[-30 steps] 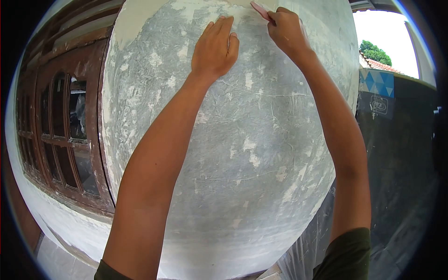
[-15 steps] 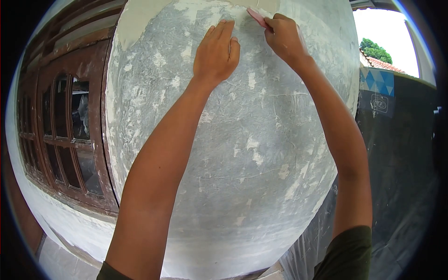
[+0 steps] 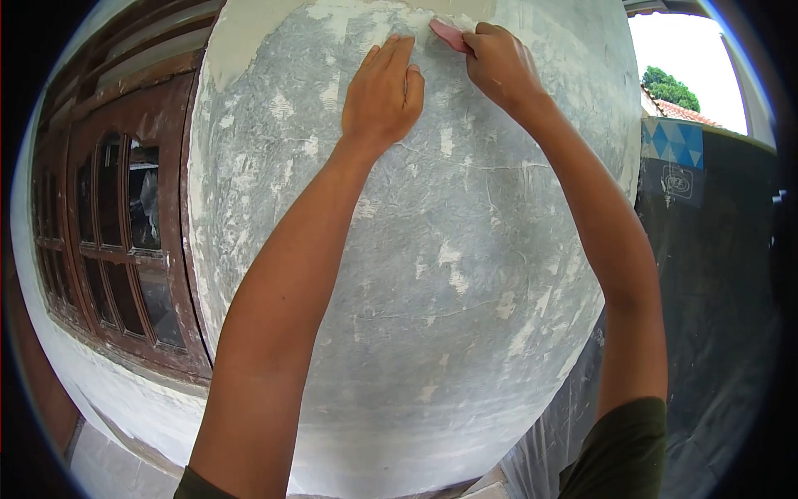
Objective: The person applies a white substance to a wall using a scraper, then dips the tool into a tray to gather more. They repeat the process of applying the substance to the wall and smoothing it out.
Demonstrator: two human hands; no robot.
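Note:
A grey, patchy plastered wall (image 3: 416, 249) fills the middle of the head view, with whitish patches and a smoother cream coat (image 3: 247, 37) along its top. My left hand (image 3: 382, 93) lies flat against the upper wall, fingers stretched upward, with nothing in it. To its right, my right hand (image 3: 504, 71) is closed around a flat pink scraper (image 3: 450, 36). The scraper's blade points up and left, close to the lower edge of the cream coat. My fingers hide the part of the scraper inside the grip.
On the left is a brown wooden window frame (image 3: 183, 208) with small panes. A dark sheet (image 3: 715, 249) with a blue-and-white patterned strip (image 3: 675, 143) covers the right side. Clear plastic (image 3: 544, 445) hangs at the lower right. A tree (image 3: 670, 90) shows beyond.
My right hand and the pink scraper have moved slightly left and the blade is tilted flatter. My left hand has barely shifted.

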